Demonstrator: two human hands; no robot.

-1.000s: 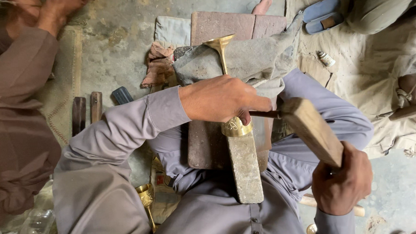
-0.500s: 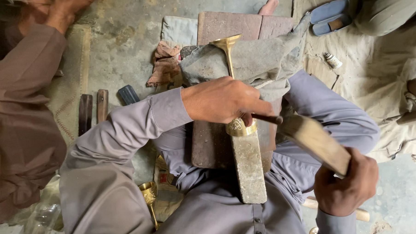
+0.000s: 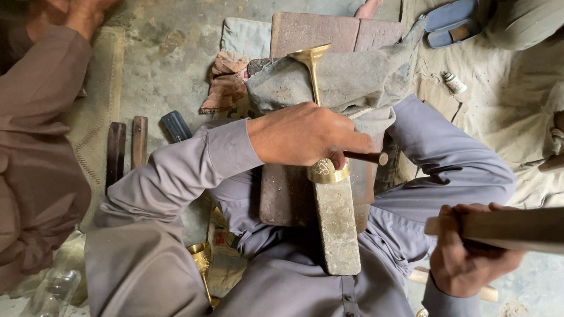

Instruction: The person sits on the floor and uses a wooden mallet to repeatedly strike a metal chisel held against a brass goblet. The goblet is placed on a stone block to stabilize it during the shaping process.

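Clearly, the left hand (image 3: 304,135) is clenched around a slim dark metal rod (image 3: 366,158) and a brass trumpet-shaped piece (image 3: 316,85), pressing them onto a long grey stone block (image 3: 337,226). Out at the right edge, the right hand (image 3: 469,252) grips a thick wooden mallet (image 3: 523,228), well apart. Beneath lie reddish bricks (image 3: 324,34) on a concrete floor (image 3: 173,42).

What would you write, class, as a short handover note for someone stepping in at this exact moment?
Left hand: gripping a brass trumpet-shaped piece and a thin punch-like rod, pressed onto the long stone block on the lap.
Right hand: clasping a wooden mallet, raised off to the side.
A second brass piece lies by the left elbow.
Done or left: cannot be told from this view.
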